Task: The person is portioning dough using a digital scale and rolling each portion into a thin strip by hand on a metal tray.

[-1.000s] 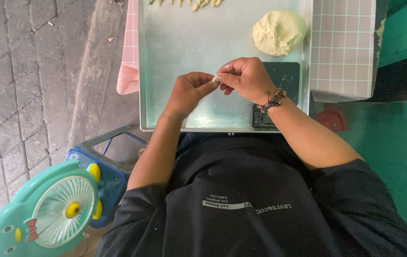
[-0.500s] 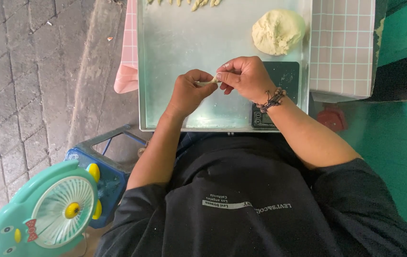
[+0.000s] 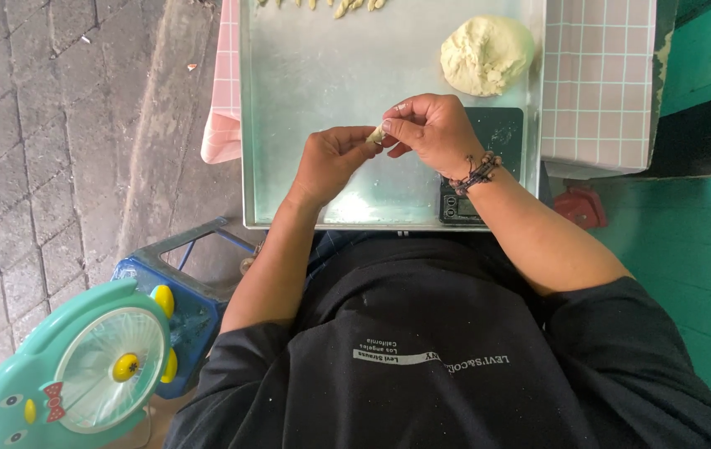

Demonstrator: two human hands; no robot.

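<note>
Grey paving stones point(image 3: 48, 125) fill the left of the head view, and a teal painted surface point(image 3: 696, 249) fills the right; between them stands a table under a pink-and-white checked cloth point(image 3: 600, 79). On the cloth lies a shallow metal tray point(image 3: 314, 91), its near edge just above the person's black shirt point(image 3: 422, 357). Both hands meet over the middle of the tray. The left hand point(image 3: 330, 160) is curled, its thumb and forefinger closed on one end of a small piece of pale dough point(image 3: 376, 134). The right hand point(image 3: 428, 129) comes in from the other side, its fingertips pinched together on the same piece, so that the dough is gripped between the two hands and held clear of the tray floor (how far above it cannot be told). A beaded bracelet point(image 3: 474, 173) circles the right wrist. Partly under that wrist sits a small black kitchen scale point(image 3: 496, 137) at the tray's near right corner. Beyond the scale rests a large lump of pale dough point(image 3: 486, 54), well apart from the hands. Along the far edge of the tray lies a row of small shaped dough pieces point(image 3: 347, 5), cut off by the frame. At lower left, on the ground, stand a teal penguin-shaped fan point(image 3: 73, 374) and, just beside it, a blue stool point(image 3: 181, 291).
</note>
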